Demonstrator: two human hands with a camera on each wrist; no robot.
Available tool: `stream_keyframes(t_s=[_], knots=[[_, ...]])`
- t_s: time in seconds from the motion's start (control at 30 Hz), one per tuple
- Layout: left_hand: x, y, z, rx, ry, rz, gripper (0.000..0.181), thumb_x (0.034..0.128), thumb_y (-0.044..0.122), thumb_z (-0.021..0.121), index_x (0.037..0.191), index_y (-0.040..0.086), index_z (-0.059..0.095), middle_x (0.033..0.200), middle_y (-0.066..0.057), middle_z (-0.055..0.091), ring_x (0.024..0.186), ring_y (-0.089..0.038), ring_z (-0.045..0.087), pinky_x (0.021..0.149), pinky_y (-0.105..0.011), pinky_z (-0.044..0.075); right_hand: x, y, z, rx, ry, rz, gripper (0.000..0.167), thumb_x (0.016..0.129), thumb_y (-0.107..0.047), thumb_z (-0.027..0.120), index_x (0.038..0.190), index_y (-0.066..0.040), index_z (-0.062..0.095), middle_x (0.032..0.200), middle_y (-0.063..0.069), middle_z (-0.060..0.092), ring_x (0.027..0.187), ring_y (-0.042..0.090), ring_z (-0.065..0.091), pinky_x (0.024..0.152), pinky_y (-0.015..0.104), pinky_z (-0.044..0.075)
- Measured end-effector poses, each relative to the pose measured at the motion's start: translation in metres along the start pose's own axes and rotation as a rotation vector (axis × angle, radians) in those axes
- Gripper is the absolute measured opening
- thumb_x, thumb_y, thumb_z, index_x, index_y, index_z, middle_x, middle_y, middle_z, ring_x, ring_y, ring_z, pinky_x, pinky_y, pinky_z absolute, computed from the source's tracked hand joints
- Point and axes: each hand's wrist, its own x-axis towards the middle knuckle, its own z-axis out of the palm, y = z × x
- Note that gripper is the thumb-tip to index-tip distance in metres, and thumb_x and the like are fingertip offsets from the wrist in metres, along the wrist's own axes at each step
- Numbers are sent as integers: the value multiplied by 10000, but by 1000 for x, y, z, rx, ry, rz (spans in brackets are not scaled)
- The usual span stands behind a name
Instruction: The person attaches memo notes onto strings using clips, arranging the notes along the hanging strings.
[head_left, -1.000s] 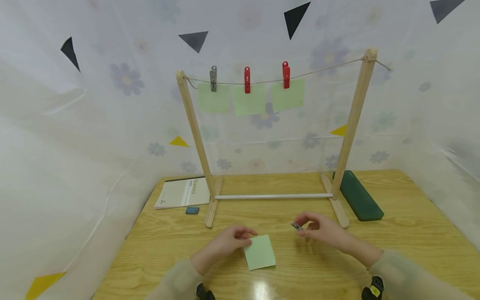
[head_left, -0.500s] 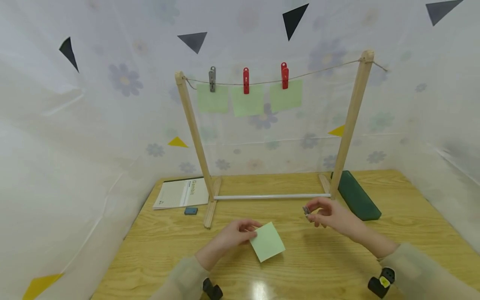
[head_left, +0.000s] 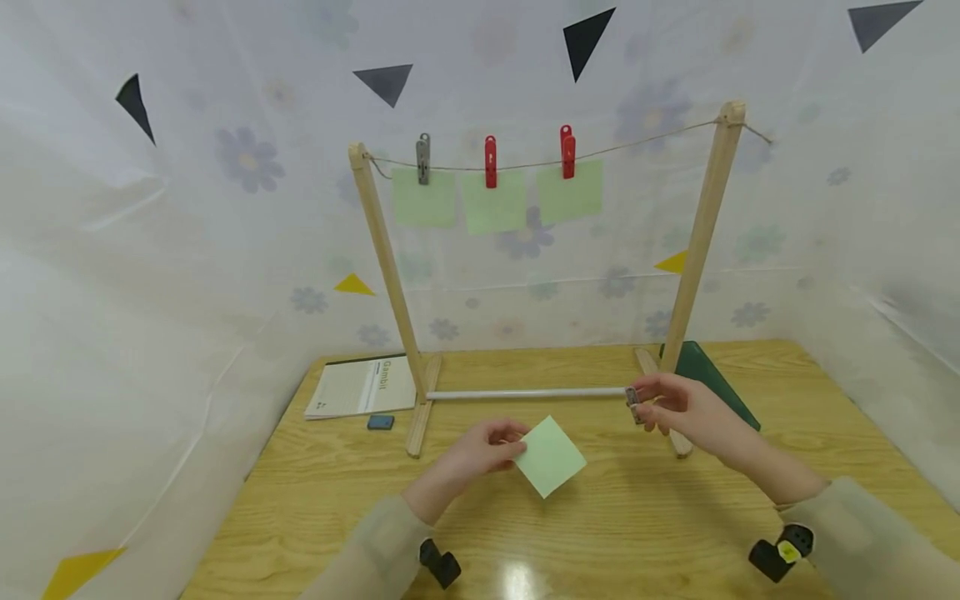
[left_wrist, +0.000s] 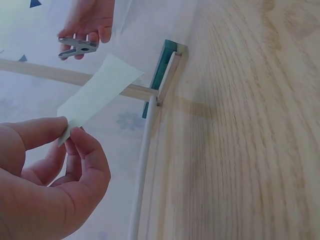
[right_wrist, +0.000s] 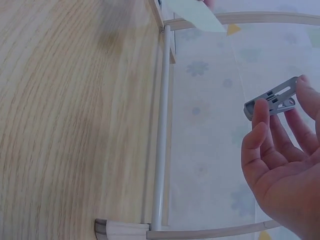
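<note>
My left hand pinches a pale green square of paper by one corner between thumb and fingers, above the table. In the left wrist view the paper slants up away from the fingertips. To the right, my right hand holds a grey clothespin in its fingers, near the right post's foot. The right wrist view shows this clothespin between thumb and fingers. Higher up, three green papers hang from a string, under one grey clothespin and two red clothespins.
A wooden frame stands on the table, with a left post, a right post and a white crossbar. At the back left lie a notebook and a small blue object. A dark green case lies behind the right hand.
Both hands have risen and moved right. The paper has lifted off near the tabletop and turned corner-up. The clothespin in my right hand has swung more upright.
</note>
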Motion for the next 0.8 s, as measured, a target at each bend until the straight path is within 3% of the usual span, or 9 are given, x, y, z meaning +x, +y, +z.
stream_keyframes(t_s=[0.17,0.5,0.67,0.8], knots=[[6,5,9,1,7,1,287,971,124,636,1239,20,638,1071,-86,618,896,-123,600,870,-395,562,-1,-5,-8,-7,29,-13,358,1013,-213,578,1305,-9,542,1048,136,685,825,153,670,662,301,540],[20,17,28,-74,10,24,282,966,114,640,1225,3,635,1003,-55,627,848,-116,601,815,-335,560,-1,-9,-20,-2,68,-86,359,1032,-160,535,1336,30,501,961,-35,676,801,166,653,644,293,529],[27,24,35,-120,11,30,281,971,117,635,1226,-1,629,984,-34,623,843,-120,592,808,-323,550,-2,-14,-28,11,98,-117,319,1032,-131,530,1325,-8,508,987,-111,650,798,132,645,635,289,525],[32,30,41,-151,5,32,280,974,115,630,1228,-1,628,973,-22,622,830,-114,594,782,-292,538,-4,-20,-37,29,122,-146,290,1026,-90,527,1312,-47,520,979,-96,642,770,140,628,621,286,516]])
